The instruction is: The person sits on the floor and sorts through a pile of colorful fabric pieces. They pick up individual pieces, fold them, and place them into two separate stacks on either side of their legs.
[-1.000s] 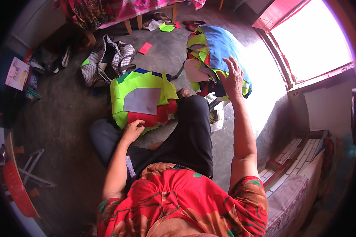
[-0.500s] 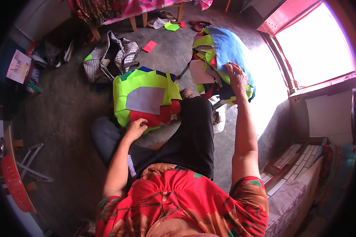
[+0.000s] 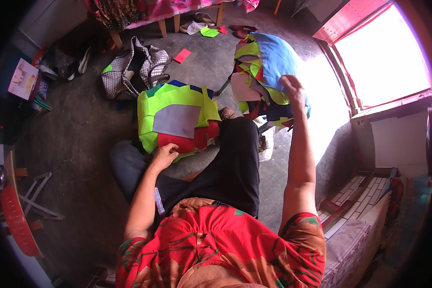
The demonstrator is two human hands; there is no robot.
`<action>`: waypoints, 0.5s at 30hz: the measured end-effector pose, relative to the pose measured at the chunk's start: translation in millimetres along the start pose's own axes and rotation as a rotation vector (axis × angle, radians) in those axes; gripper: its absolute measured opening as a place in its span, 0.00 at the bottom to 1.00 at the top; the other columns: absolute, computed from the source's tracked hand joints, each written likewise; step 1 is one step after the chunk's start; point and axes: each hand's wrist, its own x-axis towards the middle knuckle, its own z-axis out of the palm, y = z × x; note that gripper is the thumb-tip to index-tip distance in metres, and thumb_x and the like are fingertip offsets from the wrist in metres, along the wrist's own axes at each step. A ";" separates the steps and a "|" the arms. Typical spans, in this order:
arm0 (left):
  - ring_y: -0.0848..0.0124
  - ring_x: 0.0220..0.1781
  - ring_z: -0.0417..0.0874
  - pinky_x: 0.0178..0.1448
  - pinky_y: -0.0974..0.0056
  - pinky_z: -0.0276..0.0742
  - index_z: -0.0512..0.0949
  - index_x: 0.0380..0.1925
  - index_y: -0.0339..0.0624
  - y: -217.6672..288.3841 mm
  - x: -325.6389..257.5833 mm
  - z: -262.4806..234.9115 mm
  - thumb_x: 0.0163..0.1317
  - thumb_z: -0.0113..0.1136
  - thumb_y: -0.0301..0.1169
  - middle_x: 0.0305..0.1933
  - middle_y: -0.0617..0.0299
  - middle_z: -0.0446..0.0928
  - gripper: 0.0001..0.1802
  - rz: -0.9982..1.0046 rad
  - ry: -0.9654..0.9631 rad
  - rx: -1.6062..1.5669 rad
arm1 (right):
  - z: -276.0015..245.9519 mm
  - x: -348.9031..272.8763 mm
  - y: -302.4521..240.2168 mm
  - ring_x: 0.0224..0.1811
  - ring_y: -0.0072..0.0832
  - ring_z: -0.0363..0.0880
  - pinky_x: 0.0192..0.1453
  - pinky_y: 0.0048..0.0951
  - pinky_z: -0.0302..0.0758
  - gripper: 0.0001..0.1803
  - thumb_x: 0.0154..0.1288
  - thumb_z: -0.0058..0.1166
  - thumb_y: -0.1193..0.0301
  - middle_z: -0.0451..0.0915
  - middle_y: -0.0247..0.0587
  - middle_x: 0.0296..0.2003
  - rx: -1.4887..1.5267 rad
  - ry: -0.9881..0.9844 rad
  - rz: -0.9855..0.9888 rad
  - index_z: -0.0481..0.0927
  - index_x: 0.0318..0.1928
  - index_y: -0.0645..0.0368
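A stack of fabric pieces (image 3: 177,121) in lime green, grey, red and navy rests by my bent legs. My left hand (image 3: 165,156) lies at its near edge, fingers loosely bent and the tips on a red piece. Farther off to the right stands a taller bundle of cloth pieces (image 3: 247,87) in lime, pink, red and navy, topped by a large light blue cloth (image 3: 278,57). At the right side of the blue cloth is my right hand (image 3: 294,89), its fingers bent and smeared, so their grip is unclear.
A checked bag (image 3: 137,69) sits open on the grey floor, with a red scrap (image 3: 182,55) beside it. Shoes (image 3: 204,19) lie under a pink-covered piece of furniture. A white bag (image 3: 266,144) stands by my right knee. Strong light enters through the window (image 3: 381,55).
My right hand has shifted slightly rightward on the taller bundle, and more navy cloth shows beneath it. The left hand stays in place.
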 end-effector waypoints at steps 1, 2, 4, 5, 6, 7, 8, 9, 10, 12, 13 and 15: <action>0.67 0.41 0.81 0.48 0.62 0.76 0.76 0.47 0.37 -2.5 1.2 1.5 0.57 0.59 0.29 0.41 0.54 0.80 0.17 0.008 -0.003 -0.001 | 3.7 -5.7 2.2 0.48 0.29 0.78 0.52 0.30 0.72 0.14 0.57 0.61 0.62 0.81 0.35 0.43 -0.285 0.036 -0.158 0.81 0.43 0.53; 0.67 0.41 0.81 0.48 0.62 0.76 0.76 0.47 0.37 -4.9 2.4 2.9 0.57 0.59 0.29 0.41 0.54 0.80 0.17 0.016 -0.006 -0.002 | 7.5 -10.9 3.3 0.50 0.32 0.77 0.54 0.33 0.71 0.16 0.53 0.63 0.62 0.80 0.34 0.46 -0.569 0.070 -0.316 0.82 0.43 0.49; 0.67 0.41 0.81 0.48 0.63 0.76 0.76 0.48 0.37 -5.4 2.4 3.8 0.57 0.59 0.29 0.41 0.54 0.80 0.17 0.017 -0.014 0.009 | 15.2 -20.2 3.7 0.52 0.36 0.75 0.55 0.36 0.71 0.18 0.48 0.64 0.60 0.78 0.34 0.48 -0.671 0.134 -0.379 0.82 0.42 0.46; 0.67 0.41 0.81 0.48 0.63 0.76 0.76 0.48 0.37 -3.1 1.8 3.0 0.57 0.59 0.29 0.41 0.54 0.80 0.18 0.011 -0.020 0.021 | 18.6 -22.1 3.6 0.52 0.35 0.75 0.54 0.36 0.71 0.17 0.48 0.64 0.61 0.78 0.34 0.48 -0.706 0.153 -0.382 0.81 0.42 0.46; 0.67 0.41 0.81 0.48 0.63 0.76 0.76 0.48 0.37 -1.2 0.7 2.4 0.57 0.59 0.29 0.41 0.53 0.80 0.18 0.005 -0.025 0.033 | 20.4 -23.3 4.4 0.52 0.35 0.75 0.54 0.36 0.71 0.17 0.49 0.63 0.61 0.78 0.33 0.47 -0.741 0.172 -0.384 0.81 0.42 0.47; 0.67 0.41 0.81 0.48 0.63 0.76 0.76 0.48 0.37 -3.0 0.9 2.8 0.57 0.59 0.29 0.41 0.54 0.80 0.18 0.008 -0.024 0.037 | 19.3 -20.3 4.1 0.50 0.35 0.76 0.52 0.36 0.72 0.14 0.53 0.60 0.59 0.79 0.32 0.45 -0.731 0.182 -0.387 0.82 0.40 0.47; 0.67 0.41 0.81 0.48 0.63 0.76 0.76 0.48 0.37 -4.8 1.3 3.1 0.57 0.59 0.29 0.41 0.54 0.81 0.18 0.011 -0.022 0.042 | 18.1 -17.0 3.2 0.49 0.35 0.77 0.50 0.36 0.72 0.13 0.54 0.59 0.58 0.80 0.31 0.44 -0.733 0.180 -0.352 0.82 0.39 0.48; 0.67 0.41 0.81 0.48 0.63 0.76 0.76 0.48 0.37 -6.7 1.3 3.0 0.57 0.59 0.29 0.40 0.54 0.81 0.18 0.014 -0.021 0.047 | 16.8 -13.5 1.9 0.48 0.35 0.77 0.49 0.37 0.73 0.13 0.56 0.58 0.57 0.80 0.31 0.42 -0.734 0.177 -0.317 0.82 0.38 0.48; 0.67 0.41 0.81 0.47 0.63 0.76 0.76 0.48 0.37 -6.6 1.6 3.3 0.57 0.59 0.29 0.40 0.54 0.81 0.18 0.015 -0.020 0.048 | 14.5 -9.9 1.4 0.46 0.35 0.78 0.48 0.37 0.73 0.13 0.57 0.56 0.56 0.80 0.31 0.41 -0.739 0.175 -0.283 0.83 0.37 0.48; 0.67 0.40 0.81 0.47 0.63 0.76 0.76 0.48 0.37 -6.3 2.0 3.7 0.57 0.59 0.29 0.40 0.54 0.81 0.18 0.016 -0.019 0.051 | 8.9 -5.0 5.2 0.42 0.37 0.80 0.45 0.38 0.73 0.16 0.60 0.52 0.52 0.81 0.32 0.39 -0.730 0.178 -0.256 0.83 0.37 0.49; 0.67 0.40 0.81 0.47 0.63 0.76 0.76 0.48 0.38 -4.0 1.3 3.5 0.57 0.59 0.29 0.40 0.54 0.81 0.18 0.003 -0.021 0.042 | 6.6 -3.9 5.9 0.42 0.38 0.80 0.45 0.38 0.73 0.17 0.61 0.51 0.52 0.81 0.32 0.39 -0.721 0.164 -0.248 0.83 0.37 0.49; 0.67 0.40 0.81 0.47 0.63 0.76 0.76 0.48 0.38 0.5 0.1 2.2 0.57 0.59 0.29 0.40 0.54 0.81 0.18 -0.024 -0.025 0.026 | 5.1 -0.4 6.7 0.42 0.39 0.80 0.44 0.38 0.73 0.17 0.62 0.49 0.51 0.81 0.35 0.38 -0.718 0.144 -0.166 0.83 0.38 0.48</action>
